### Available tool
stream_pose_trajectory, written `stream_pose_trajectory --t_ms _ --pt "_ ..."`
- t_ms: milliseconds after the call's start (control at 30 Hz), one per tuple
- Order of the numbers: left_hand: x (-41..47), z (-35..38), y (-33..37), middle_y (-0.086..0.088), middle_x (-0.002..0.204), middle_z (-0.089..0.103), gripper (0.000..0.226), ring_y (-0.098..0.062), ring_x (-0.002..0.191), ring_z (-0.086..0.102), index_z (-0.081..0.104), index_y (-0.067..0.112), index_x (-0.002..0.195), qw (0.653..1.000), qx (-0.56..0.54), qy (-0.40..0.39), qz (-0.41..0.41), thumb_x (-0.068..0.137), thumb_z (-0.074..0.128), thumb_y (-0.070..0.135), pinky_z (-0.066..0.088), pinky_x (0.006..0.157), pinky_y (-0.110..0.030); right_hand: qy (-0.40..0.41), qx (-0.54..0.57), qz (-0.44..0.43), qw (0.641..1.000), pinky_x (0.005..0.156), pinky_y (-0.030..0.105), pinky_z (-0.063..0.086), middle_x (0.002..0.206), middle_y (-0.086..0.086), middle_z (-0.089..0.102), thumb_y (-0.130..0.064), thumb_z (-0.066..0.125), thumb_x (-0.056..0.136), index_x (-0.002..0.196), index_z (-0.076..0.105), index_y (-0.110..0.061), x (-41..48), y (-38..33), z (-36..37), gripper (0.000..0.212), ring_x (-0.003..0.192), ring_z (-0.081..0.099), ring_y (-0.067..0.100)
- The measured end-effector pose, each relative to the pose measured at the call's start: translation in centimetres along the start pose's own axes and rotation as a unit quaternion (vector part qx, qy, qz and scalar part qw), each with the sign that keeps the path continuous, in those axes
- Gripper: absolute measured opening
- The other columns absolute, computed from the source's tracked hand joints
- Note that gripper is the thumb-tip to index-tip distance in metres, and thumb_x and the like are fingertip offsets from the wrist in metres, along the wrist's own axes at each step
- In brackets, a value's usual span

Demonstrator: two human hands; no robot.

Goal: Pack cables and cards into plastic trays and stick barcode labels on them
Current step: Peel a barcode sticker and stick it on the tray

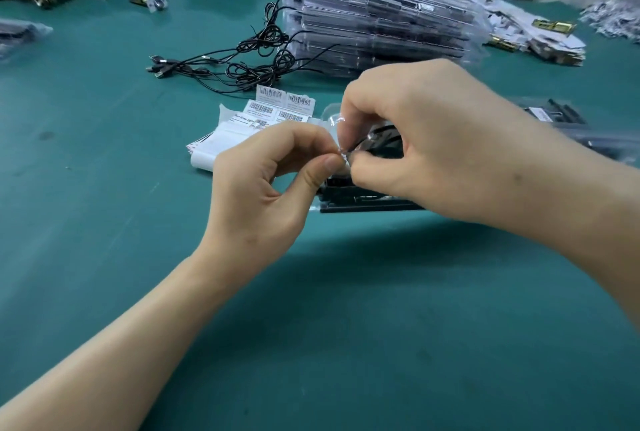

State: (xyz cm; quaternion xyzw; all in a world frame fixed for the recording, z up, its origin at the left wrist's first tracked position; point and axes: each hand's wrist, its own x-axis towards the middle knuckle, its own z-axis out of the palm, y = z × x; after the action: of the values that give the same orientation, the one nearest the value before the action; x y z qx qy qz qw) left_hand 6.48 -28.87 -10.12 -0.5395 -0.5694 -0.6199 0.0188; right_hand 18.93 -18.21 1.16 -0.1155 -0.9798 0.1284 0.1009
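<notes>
Starting at my nine o'clock, the green table point(104, 257) is a matte mat, faintly scuffed. At about eleven o'clock lies a tangle of thin black cables point(242, 60), glossy and springy, plugs fanned out to the left. Nearer centre, a fan of white barcode labels point(277, 108) sits on slick backing paper, overlapping other white cards.

My left hand point(263, 188) comes next: thumb and forefinger pressed together, pinching what looks like a small clear tab or label edge right at the tray. I can't tell exactly which it is; it is tiny and glinting. Touching it, my right hand point(433, 146) curls over the plastic tray point(346, 202), fingertips nipping the same bit of film, palm covering most of the tray. The tray, at dead centre, is thin transparent plastic over a black ribbed insert and a coiled cable.

To do this well, I'd keep the tray flat on the table, peel slowly with a low angle, and avoid touching the adhesive side.

At one o'clock stands a stack of finished trays point(381, 25), crinkly and reflective. At three o'clock another filled tray point(554, 115) lies blurred.
</notes>
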Motion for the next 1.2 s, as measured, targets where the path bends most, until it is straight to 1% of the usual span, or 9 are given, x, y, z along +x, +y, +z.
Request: stream_pose_trajectory --t_ms 200,333,467,567,733,833,933,1100,1200 --pt "-0.2 0.0 0.1 0.009 0.091 0.067 0.008 0.001 0.082 0.066 0.064 0.011 0.098 1.0 0.002 -0.001 0.003 0.096 0.065 0.003 0.052 0.08 -0.017 0.009 -0.02 -0.011 1.0 0.075 0.035 0.043 0.092 -0.01 0.062 -0.033 0.058 0.086 0.092 0.063 -0.029 -0.4 0.6 0.1 0.009 0.077 0.051 0.007" --pt "-0.2 0.1 0.3 0.007 0.091 0.067 0.007 -0.004 0.082 0.067 0.063 0.012 0.097 1.0 -0.004 -0.002 0.009 0.096 0.066 0.005 0.053 0.08 -0.021 0.005 0.007 -0.013 1.0 0.06 0.015 0.032 0.088 -0.013 0.063 -0.03 0.058 0.091 0.094 0.064 -0.031 -1.2 1.0 -0.1 0.007 0.071 0.051 -0.008" --pt "-0.2 0.1 0.3 0.007 0.091 0.067 0.008 -0.003 0.082 0.066 0.063 0.012 0.097 1.0 -0.006 -0.006 0.017 0.097 0.065 0.004 0.053 0.079 -0.021 0.049 0.021 -0.013 0.998 0.06 0.017 0.033 0.08 -0.012 0.063 -0.033 0.053 0.088 0.093 0.062 -0.027 -1.5 1.2 0.2 0.012 0.068 0.052 -0.006" --pt "-0.3 0.0 0.3 0.008 0.091 0.067 0.008 -0.002 0.082 0.066 0.063 0.012 0.097 1.0 -0.005 -0.005 0.016 0.097 0.065 0.004 0.053 0.079 -0.021 0.07 0.048 -0.014 0.996 0.06 0.014 0.035 0.085 -0.008 0.068 -0.032 0.056 0.088 0.092 0.061 -0.024 -1.6 1.2 0.3 0.009 0.067 0.053 -0.009" --pt "-0.3 0.1 0.2 0.008 0.091 0.067 0.003 -0.004 0.083 0.066 0.062 0.013 0.098 1.0 -0.007 -0.002 0.017 0.098 0.063 0.01 0.053 0.079 -0.022 0.091 0.061 -0.007 0.994 0.064 0.028 0.041 0.088 -0.01 0.069 -0.031 0.063 0.086 0.09 0.061 -0.027 -1.6 1.3 1.0 0.007 0.069 0.054 -0.001" --pt "-0.3 0.1 0.1 0.01 0.09 0.065 0.005 -0.006 0.082 0.064 0.061 0.014 0.097 1.0 -0.005 -0.008 0.005 0.098 0.062 0.009 0.052 0.078 -0.023 0.083 0.042 -0.01 0.996 0.063 0.023 0.035 0.087 -0.01 0.068 -0.029 0.064 0.088 0.091 0.062 -0.026 -1.4 1.4 1.1 0.005 0.066 0.052 -0.003" --pt "-0.5 0.2 0.0 0.013 0.09 0.064 0.009 -0.008 0.081 0.063 0.061 0.018 0.097 1.0 -0.01 -0.013 -0.018 0.099 0.061 0.009 0.052 0.076 -0.026 0.056 0.046 -0.014 0.997 0.06 0.012 0.033 0.083 -0.013 0.067 -0.027 0.065 0.088 0.089 0.064 -0.025 -0.8 1.6 0.8 0.002 0.069 0.054 -0.008" --pt "-0.3 0.1 -0.7 0.006 0.086 0.072 0.004 -0.016 0.084 0.072 0.068 0.013 0.095 0.989 -0.074 -0.043 -0.12 0.097 0.066 0.016 0.058 0.073 -0.037 0.004 0.049 0.009 0.999 0.068 0.024 0.046 0.083 -0.012 0.067 -0.027 0.065 0.085 0.088 0.066 -0.028 0.9 2.3 0.9 0.003 0.08 0.061 0.005" --pt "0.1 0.0 -1.3 -0.005 0.081 0.076 0.01 -0.022 0.081 0.076 0.072 0.01 0.093 0.975 -0.091 -0.062 -0.194 0.095 0.071 0.019 0.062 0.068 -0.04 -0.023 0.071 0.039 0.996 0.076 0.028 0.05 0.088 -0.009 0.07 -0.026 0.07 0.088 0.103 0.063 -0.027 1.6 3.5 1.6 0.017 0.085 0.064 0.008"
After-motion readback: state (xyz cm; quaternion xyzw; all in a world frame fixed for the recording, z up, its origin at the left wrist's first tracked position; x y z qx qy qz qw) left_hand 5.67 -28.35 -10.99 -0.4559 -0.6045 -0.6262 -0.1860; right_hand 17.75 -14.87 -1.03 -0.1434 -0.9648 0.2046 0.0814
